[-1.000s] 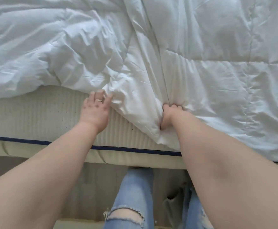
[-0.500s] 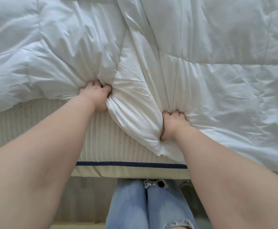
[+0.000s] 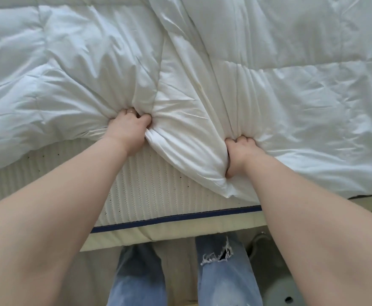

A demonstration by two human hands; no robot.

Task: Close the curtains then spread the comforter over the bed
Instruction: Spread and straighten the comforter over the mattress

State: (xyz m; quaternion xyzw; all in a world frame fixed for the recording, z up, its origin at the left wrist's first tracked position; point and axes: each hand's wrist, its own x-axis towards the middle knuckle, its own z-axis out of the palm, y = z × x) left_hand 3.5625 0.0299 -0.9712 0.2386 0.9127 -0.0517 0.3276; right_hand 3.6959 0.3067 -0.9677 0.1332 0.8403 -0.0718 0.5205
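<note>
Both hands' grip, left hand point(image 3: 129, 127) and right hand point(image 3: 240, 151), bunches comforter point(image 3: 268, 89) edge

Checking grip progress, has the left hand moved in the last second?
Yes. The left hand went from the bare mattress up to the comforter edge, which it now grips.

A plain white comforter point(image 3: 268, 89) with quilted squares is seen. The mattress point(image 3: 158, 191) is done in cream with a ribbed zigzag knit, edged by a navy stripe point(image 3: 180, 217). Faded light-blue ripped jeans point(image 3: 222, 279) are worn.
</note>
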